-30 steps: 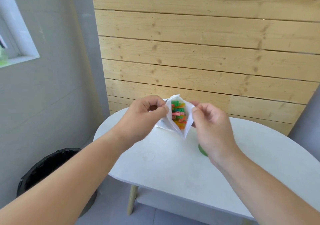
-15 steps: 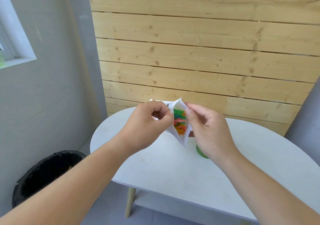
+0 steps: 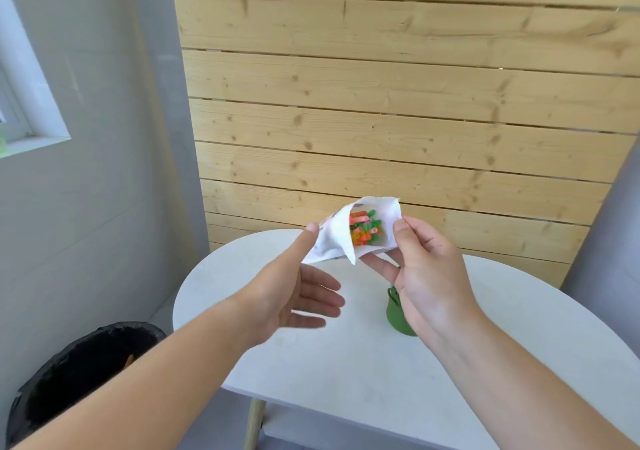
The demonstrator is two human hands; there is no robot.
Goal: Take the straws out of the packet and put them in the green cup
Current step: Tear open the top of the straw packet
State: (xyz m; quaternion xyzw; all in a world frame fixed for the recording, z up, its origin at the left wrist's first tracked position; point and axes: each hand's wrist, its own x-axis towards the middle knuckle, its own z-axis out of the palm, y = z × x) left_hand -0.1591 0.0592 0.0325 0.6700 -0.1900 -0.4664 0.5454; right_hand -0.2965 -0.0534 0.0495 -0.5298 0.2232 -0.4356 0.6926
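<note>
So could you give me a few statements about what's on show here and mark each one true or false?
1. The packet is open, and coloured straws show inside it. True.
2. The right hand holds the packet. True.
3. The left hand is clenched shut around the packet. False: its fingers are spread open, and only a fingertip lies at the packet's edge.
4. The green cup already holds straws. False: none show in it, though the right hand hides most of it.
5. The cup stands on the white table. True.
6. The black bin sits on the table. False: it is on the floor to the left.
</note>
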